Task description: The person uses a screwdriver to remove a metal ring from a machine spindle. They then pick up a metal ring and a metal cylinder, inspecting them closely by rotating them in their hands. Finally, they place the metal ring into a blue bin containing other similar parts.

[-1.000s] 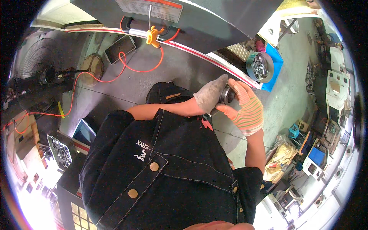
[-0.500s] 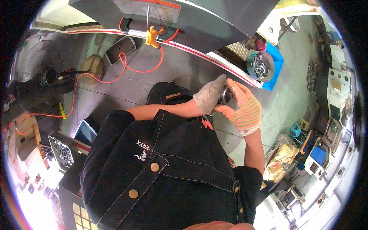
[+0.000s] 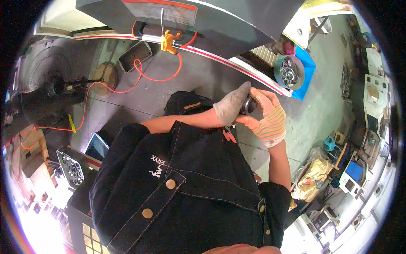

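Note:
A small dark, round metal part (image 3: 250, 105) with a shiny rim sits between my two gloved hands in front of my body. My left hand (image 3: 232, 105), in a grey glove, comes from the left and is closed against the part's left side. On the other side, the curled fingers and thumb of my right hand (image 3: 266, 118), in an orange-and-green striped glove, grip the part. Most of it is hidden by the gloves, so its exact kind cannot be made out.
Ahead stands a large grey machine (image 3: 237, 29) with a yellow air gun (image 3: 168, 41) on an orange hose (image 3: 163, 79). A round metal tin (image 3: 300, 73) of ring-shaped parts sits in a blue tray (image 3: 309, 76) at the right. A fan (image 3: 53, 84) stands left; a golden bag (image 3: 315, 171) lies right.
Both hands keep their hold on the metal part, with the right hand shifted very slightly. The surroundings have moved a little in the picture as the view turned slightly.

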`<state>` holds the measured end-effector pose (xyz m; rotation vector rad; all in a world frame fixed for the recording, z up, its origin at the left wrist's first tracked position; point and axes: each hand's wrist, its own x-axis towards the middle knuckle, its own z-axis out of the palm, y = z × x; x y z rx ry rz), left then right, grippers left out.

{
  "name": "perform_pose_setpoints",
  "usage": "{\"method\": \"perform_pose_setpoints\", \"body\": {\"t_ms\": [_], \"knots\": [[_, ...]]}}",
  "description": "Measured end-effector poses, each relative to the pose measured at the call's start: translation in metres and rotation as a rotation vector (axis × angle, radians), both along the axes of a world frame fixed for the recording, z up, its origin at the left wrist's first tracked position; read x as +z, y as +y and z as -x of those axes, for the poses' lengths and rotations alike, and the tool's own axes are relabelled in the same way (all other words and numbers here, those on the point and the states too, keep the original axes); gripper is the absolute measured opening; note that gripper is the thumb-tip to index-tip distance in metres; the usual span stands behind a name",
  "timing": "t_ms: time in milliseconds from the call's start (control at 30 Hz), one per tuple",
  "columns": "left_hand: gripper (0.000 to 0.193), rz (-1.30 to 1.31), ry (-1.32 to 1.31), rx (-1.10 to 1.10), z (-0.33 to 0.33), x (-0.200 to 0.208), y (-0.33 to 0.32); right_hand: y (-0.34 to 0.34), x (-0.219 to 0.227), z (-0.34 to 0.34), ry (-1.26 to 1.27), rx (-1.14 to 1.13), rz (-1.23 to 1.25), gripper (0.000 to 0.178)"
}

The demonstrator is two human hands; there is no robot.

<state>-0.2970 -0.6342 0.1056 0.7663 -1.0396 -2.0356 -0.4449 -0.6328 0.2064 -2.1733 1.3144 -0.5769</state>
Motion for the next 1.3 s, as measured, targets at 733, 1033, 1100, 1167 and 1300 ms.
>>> {"method": "perform_pose_setpoints", "body": {"t_ms": [733, 1033, 1100, 1167, 1300], "knots": [[0.055, 0.17, 0.298, 0.028, -0.013, 0.031, 0.006, 0.034, -0.021, 0.019, -0.28, -0.3, -0.068, 0.077], [0.054, -0.084, 0.076, -0.058, -0.011, 0.038, 0.004, 0.023, -0.025, 0.029, -0.638, -0.5, -0.569, 0.046], [0.058, 0.009, -0.04, 0.041, -0.004, 0.038, 0.012, 0.025, -0.031, 0.032, -0.719, -0.519, -0.638, 0.043], [0.057, -0.054, -0.139, 0.061, -0.006, 0.04, 0.006, 0.025, -0.033, 0.037, -0.689, -0.482, -0.626, 0.041], [0.05, -0.063, -0.206, 0.064, -0.011, 0.033, 0.009, 0.025, -0.03, 0.036, -0.705, -0.413, -0.677, 0.04]]}}
